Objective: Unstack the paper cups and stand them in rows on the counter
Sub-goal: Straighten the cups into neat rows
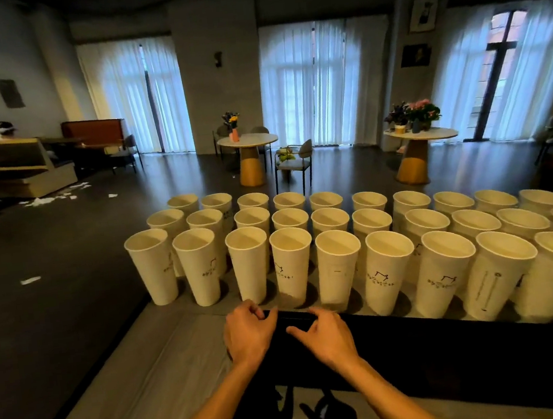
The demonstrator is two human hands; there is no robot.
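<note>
Head view: I see both hands low at the counter's near edge.
Paper cups: upright, mouths up, in three rows running left to right, just beyond my fingertips.
Left hand: empty, fingers loosely curled, clear of the cups.
Right hand: empty, fingers partly spread, touching no cup.
Nearest row: directly ahead of both hands.

We find the cups standing upright on the counter in three rows running left to right, each row behind the last. Our left hand and right hand sit side by side at the counter's near edge, before the front row.
</note>
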